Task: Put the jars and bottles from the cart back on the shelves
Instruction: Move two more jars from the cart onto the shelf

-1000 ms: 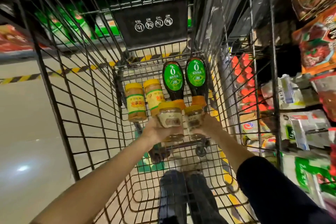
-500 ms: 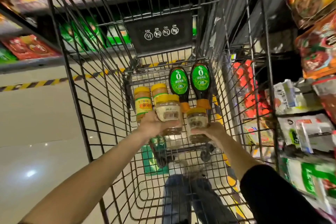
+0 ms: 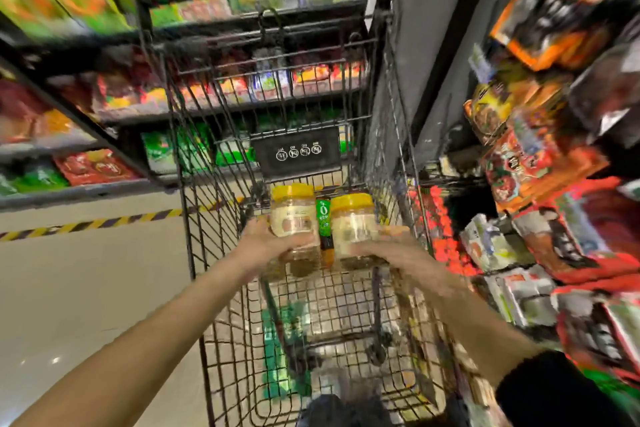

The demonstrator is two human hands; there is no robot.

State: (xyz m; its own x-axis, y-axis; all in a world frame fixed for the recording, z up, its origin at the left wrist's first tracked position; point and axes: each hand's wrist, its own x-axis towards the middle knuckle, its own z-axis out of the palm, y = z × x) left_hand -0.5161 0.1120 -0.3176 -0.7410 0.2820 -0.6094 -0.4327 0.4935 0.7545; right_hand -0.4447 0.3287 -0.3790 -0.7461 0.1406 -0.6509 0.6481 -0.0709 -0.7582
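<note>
My left hand (image 3: 263, 248) grips a clear jar with a yellow lid (image 3: 294, 218), held up inside the black wire cart (image 3: 214, 204). My right hand (image 3: 391, 253) grips a second yellow-lidded jar (image 3: 353, 224) right beside it. Between the two jars shows a dark bottle with a green label (image 3: 323, 222), lying at the cart's far end. The other jars and the second bottle are hidden behind the raised jars. The picture is blurred by motion.
Shelves packed with red, orange and white packets (image 3: 540, 184) run close along the cart's right side. More shelves with green and red packets (image 3: 90, 166) stand across the aisle ahead. A yellow-black striped line (image 3: 86, 224) crosses the pale floor at left.
Both hands have lifted their jars higher, and they now cover the jars and bottles left in the cart. The view has tilted upward, bringing more shelving into sight.
</note>
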